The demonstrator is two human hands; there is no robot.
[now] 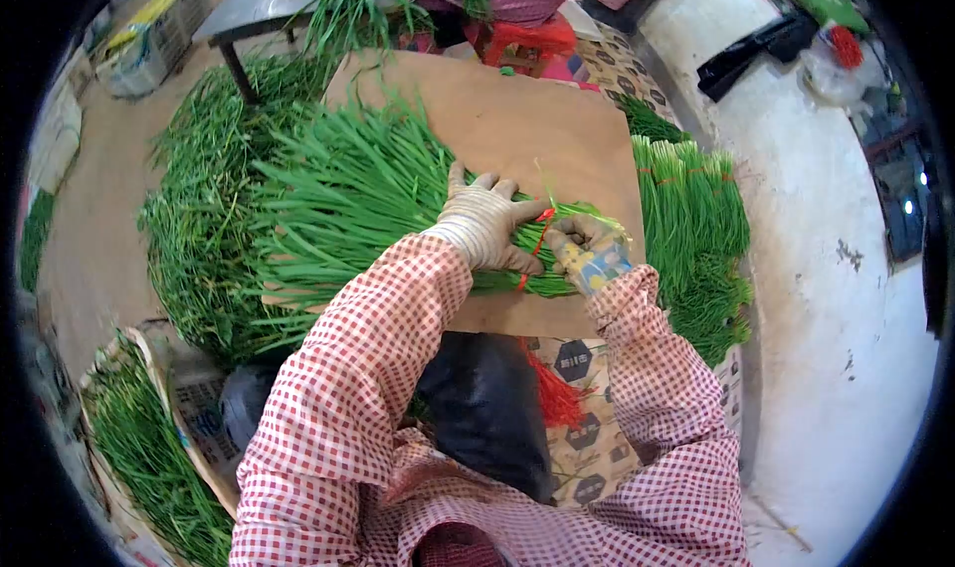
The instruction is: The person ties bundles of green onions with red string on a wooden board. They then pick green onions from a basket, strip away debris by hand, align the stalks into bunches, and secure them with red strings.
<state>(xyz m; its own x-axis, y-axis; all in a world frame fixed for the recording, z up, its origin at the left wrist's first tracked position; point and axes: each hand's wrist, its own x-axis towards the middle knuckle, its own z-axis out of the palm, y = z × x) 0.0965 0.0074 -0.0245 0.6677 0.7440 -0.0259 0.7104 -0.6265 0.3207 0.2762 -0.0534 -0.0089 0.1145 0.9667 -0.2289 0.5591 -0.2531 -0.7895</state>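
A bundle of garlic chives [348,179] lies across a brown board [537,119], its leaves fanned to the left and its stem ends to the right. A red tie [543,231] goes around it near the stem ends. My left hand [484,219], in a pale glove, grips the bundle from above just left of the tie, fingers spread over the stems and thumb on the near side. At the stem ends, my right hand [587,249], in a worn glove, has its fingers curled in against the chives. Its fingertips are partly hidden.
Tied chive bundles [691,219] are stacked right of the board, by a white wall [806,269]. A heap of loose greens [214,189] lies at left, below a metal table [269,10]. Red ties [557,393] hang near my knee. A basket of greens [159,458] stands lower left.
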